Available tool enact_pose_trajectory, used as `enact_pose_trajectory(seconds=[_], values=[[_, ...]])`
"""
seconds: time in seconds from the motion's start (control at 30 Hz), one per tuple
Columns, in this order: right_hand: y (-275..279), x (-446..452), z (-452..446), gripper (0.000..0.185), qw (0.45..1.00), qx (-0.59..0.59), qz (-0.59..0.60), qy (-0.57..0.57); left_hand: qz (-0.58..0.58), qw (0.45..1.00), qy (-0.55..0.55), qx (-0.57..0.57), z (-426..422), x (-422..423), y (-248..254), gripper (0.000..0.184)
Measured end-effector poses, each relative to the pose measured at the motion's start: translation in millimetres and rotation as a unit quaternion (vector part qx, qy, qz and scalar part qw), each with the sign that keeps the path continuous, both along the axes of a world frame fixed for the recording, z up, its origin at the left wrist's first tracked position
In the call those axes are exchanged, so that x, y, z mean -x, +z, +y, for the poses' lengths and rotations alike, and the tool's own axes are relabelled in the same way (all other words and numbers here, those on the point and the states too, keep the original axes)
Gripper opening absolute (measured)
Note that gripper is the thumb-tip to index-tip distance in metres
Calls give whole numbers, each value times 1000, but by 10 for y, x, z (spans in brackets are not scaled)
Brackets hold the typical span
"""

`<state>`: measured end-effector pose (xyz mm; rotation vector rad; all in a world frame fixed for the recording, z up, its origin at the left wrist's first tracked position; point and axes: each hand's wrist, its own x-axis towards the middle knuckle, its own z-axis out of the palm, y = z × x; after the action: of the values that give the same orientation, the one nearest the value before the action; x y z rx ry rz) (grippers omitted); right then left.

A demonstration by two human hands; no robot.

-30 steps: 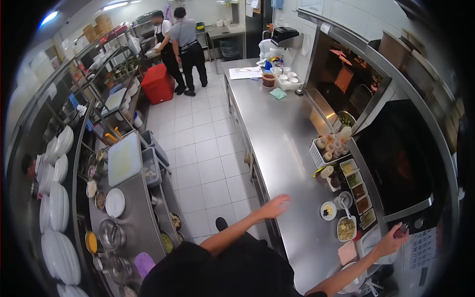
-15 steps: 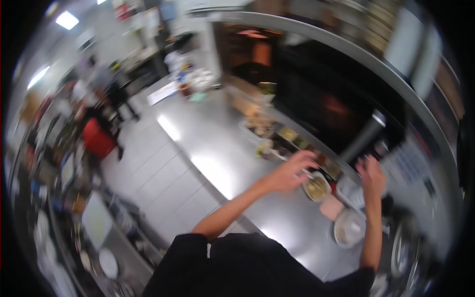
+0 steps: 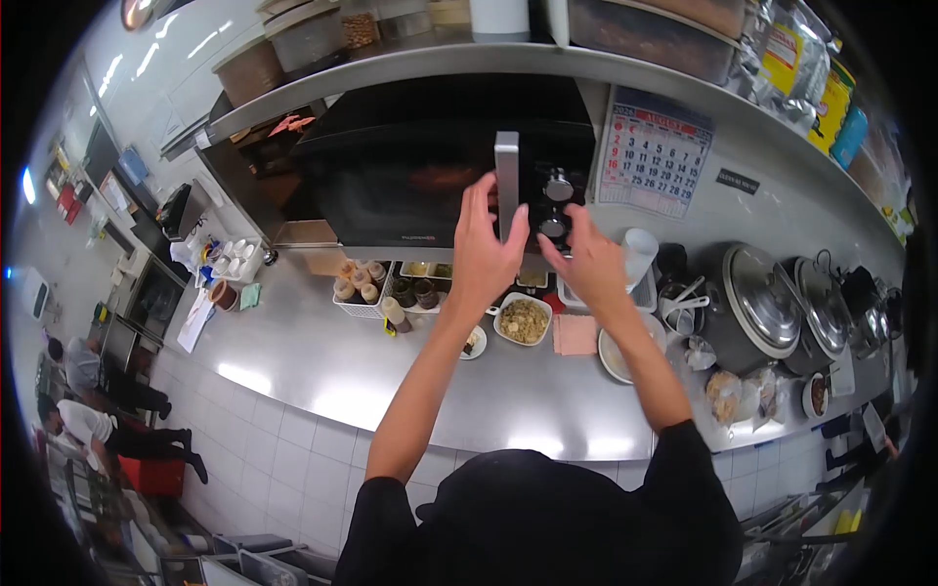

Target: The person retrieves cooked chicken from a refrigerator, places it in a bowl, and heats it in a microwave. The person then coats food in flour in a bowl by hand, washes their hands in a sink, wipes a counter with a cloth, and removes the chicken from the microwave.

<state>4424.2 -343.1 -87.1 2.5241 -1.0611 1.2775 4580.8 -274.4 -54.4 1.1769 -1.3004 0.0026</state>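
Observation:
A black microwave [image 3: 391, 186] stands at the back of the steel counter, its door closed, with a faint orange glow behind the glass. My left hand [image 3: 486, 249] is closed around its upright silver door handle [image 3: 506, 161], fingers on the left side and thumb on the right. To the right, my right hand [image 3: 594, 264] has thumb and fingers about the lower knob [image 3: 554, 228] of the control panel. The upper knob [image 3: 558, 187] sits just above, untouched. Below my hands, a square white bowl [image 3: 522, 320] of chopped food rests on the counter.
Near the bowl are a folded pink cloth [image 3: 575, 335] and a small white plate [image 3: 473, 342]. Sauce bottles [image 3: 359, 281] fill a basket at left. Large lidded pots [image 3: 762, 303] stand at right. A shelf [image 3: 391, 63] runs overhead. Other people [image 3: 98, 420] are at far left.
The view has swung right to face the microwave. My left hand has reached the door handle and my right hand the lower knob; both were in the air before.

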Motion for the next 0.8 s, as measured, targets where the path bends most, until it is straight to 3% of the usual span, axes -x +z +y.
enact_pose_trajectory(seconds=[0.07, 0.17, 0.47, 0.7, 0.8], values=[[-96, -101, 3, 34, 999, -31, -27, -4, 3, 999, 27, 29, -225, 91, 56, 36], [-191, -113, -165, 29, 998, -7, -54, 33, 37, 998, 54, -20, -316, 186, 225, 32], [5, 85, -320, 24, 972, 43, 224, 57, 3, 994, 107, -11, -441, 186, 227, 37], [207, 28, -404, 28, 908, 163, 378, 79, 9, 990, 137, 3, -478, 114, 175, 39], [299, 4, -377, 28, 878, 207, 424, 80, 51, 990, 105, -80, -364, 108, 244, 43]])
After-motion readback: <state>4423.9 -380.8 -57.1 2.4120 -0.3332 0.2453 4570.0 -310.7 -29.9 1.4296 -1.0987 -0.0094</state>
